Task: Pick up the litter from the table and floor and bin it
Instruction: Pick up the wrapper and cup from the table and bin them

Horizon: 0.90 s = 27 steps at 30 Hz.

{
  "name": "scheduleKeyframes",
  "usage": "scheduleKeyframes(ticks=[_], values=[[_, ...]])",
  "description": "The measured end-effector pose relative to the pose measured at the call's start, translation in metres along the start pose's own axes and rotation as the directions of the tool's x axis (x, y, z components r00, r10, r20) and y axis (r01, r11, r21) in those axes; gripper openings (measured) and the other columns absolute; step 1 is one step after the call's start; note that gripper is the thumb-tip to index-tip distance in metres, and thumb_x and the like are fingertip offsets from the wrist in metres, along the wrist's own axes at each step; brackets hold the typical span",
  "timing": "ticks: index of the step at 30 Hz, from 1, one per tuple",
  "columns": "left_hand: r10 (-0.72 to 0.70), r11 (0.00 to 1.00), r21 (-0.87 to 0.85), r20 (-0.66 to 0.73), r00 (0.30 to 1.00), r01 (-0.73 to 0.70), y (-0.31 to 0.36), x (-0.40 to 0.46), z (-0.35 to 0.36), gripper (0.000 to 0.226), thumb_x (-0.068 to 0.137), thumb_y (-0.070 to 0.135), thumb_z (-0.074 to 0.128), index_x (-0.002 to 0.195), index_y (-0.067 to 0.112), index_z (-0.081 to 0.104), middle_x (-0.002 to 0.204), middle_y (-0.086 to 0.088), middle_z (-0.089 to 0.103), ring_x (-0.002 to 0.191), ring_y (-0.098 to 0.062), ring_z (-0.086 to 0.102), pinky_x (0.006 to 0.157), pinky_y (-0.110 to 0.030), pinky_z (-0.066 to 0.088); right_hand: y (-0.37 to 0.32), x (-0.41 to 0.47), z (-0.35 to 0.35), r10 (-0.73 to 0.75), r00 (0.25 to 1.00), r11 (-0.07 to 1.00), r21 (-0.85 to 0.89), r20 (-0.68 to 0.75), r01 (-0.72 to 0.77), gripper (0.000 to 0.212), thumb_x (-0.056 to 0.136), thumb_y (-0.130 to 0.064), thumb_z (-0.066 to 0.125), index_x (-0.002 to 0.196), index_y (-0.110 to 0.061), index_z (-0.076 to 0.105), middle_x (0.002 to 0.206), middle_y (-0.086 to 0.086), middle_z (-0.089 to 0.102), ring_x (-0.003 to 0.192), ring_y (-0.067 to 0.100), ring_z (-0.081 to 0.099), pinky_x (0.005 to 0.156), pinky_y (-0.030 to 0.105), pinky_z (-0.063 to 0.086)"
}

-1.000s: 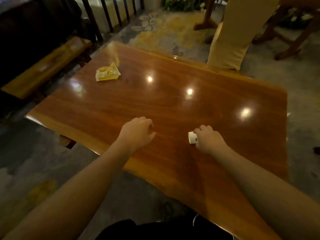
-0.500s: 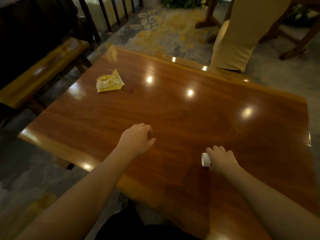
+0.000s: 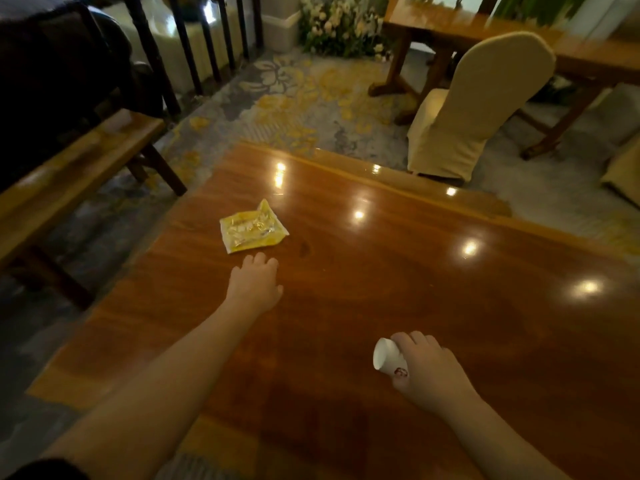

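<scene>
A crumpled yellow wrapper point(image 3: 252, 231) lies flat on the glossy wooden table point(image 3: 398, 292), towards its far left corner. My left hand point(image 3: 254, 285) hovers just short of the wrapper, fingers apart, holding nothing and not touching it. A small white paper cup point(image 3: 388, 358) with a red mark on its side lies tilted in my right hand point(image 3: 427, 370), which is closed around it near the table's front right. No bin is in view.
A wooden bench point(image 3: 69, 174) runs along the left of the table. A cloth-covered chair point(image 3: 474, 109) stands beyond the far edge, with a second wooden table point(image 3: 485, 32) behind it. Dark railings point(image 3: 194, 43) and flowers point(image 3: 339, 26) line the back. Patterned carpet covers the floor.
My left hand has reached forward to just short of the yellow wrapper. My right hand has drawn back towards me with the cup. The view has tilted up.
</scene>
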State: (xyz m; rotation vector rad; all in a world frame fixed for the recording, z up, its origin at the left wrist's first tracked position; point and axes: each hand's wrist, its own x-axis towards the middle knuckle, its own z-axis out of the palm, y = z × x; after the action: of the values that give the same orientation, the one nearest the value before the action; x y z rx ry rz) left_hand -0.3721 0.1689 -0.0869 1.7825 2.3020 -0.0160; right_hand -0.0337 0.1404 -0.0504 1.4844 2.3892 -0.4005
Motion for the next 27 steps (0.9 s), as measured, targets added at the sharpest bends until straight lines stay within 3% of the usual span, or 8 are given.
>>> scheduleKeyframes(ticks=[8, 10, 12, 14, 20, 27], values=[[-0.111, 0.992, 0.063, -0.046, 0.993, 0.113, -0.063, 0.1, 0.022, 0.081, 0.088, 0.041, 0.062, 0.153, 0.017, 0.019, 0.149, -0.012, 0.04, 0.133, -0.033, 0.041, 0.093, -0.05, 0.044, -0.063, 0.031, -0.014, -0.011, 1.0, 0.999, 0.04, 0.004, 0.011, 0.062, 0.084, -0.047, 0.062, 0.138, -0.035, 0.034, 0.13, -0.01, 0.047, 0.116, 0.013, 0.046, 0.094, 0.031, 0.043], [-0.113, 0.986, 0.12, -0.02, 0.993, 0.114, -0.067, 0.111, 0.027, 0.068, 0.091, 0.038, 0.059, 0.149, 0.017, 0.03, 0.144, -0.012, 0.045, 0.13, -0.033, 0.044, 0.091, -0.049, 0.045, -0.068, 0.036, -0.014, -0.017, 1.0, 0.999, 0.035, 0.0, 0.017, 0.062, 0.084, -0.048, 0.063, 0.138, -0.035, 0.034, 0.13, -0.009, 0.047, 0.117, 0.014, 0.046, 0.096, 0.032, 0.043], [-0.071, 0.98, 0.187, -0.03, 0.997, 0.075, -0.07, 0.116, 0.03, 0.037, 0.091, 0.025, 0.055, 0.127, 0.017, 0.054, 0.124, -0.007, 0.058, 0.116, -0.029, 0.053, 0.086, -0.046, 0.048, -0.072, 0.039, -0.015, -0.015, 1.0, 0.999, 0.04, -0.005, 0.015, 0.064, 0.084, -0.048, 0.064, 0.138, -0.035, 0.033, 0.131, -0.009, 0.047, 0.118, 0.014, 0.046, 0.097, 0.034, 0.043], [-0.031, 0.976, 0.216, -0.036, 0.999, 0.039, -0.074, 0.115, 0.032, 0.022, 0.088, 0.017, 0.056, 0.109, 0.019, 0.062, 0.106, -0.003, 0.064, 0.103, -0.026, 0.058, 0.084, -0.043, 0.05, -0.074, 0.041, -0.015, -0.017, 1.0, 0.999, 0.043, -0.014, 0.018, 0.065, 0.084, -0.048, 0.065, 0.139, -0.034, 0.033, 0.132, -0.009, 0.047, 0.118, 0.014, 0.046, 0.099, 0.034, 0.042], [0.07, 0.993, 0.102, -0.109, 0.992, -0.059, -0.067, 0.096, 0.029, 0.016, 0.087, 0.008, 0.055, 0.088, 0.016, 0.069, 0.078, 0.0, 0.064, 0.071, -0.022, 0.06, 0.062, -0.036, 0.05, -0.067, 0.034, -0.019, -0.027, 0.997, 0.997, 0.069, -0.074, 0.032, 0.065, 0.084, -0.047, 0.066, 0.139, -0.033, 0.034, 0.132, -0.007, 0.047, 0.119, 0.014, 0.045, 0.101, 0.035, 0.041], [0.151, 0.987, -0.013, -0.259, 0.954, -0.16, -0.015, 0.019, 0.005, 0.013, 0.088, 0.017, 0.059, 0.093, 0.017, 0.07, 0.086, -0.003, 0.068, 0.077, -0.025, 0.062, 0.059, -0.035, 0.045, -0.039, 0.004, -0.025, -0.054, 0.984, 0.995, 0.076, -0.169, 0.068, 0.066, 0.083, -0.047, 0.067, 0.138, -0.03, 0.035, 0.132, -0.005, 0.049, 0.12, 0.016, 0.047, 0.098, 0.037, 0.044]])
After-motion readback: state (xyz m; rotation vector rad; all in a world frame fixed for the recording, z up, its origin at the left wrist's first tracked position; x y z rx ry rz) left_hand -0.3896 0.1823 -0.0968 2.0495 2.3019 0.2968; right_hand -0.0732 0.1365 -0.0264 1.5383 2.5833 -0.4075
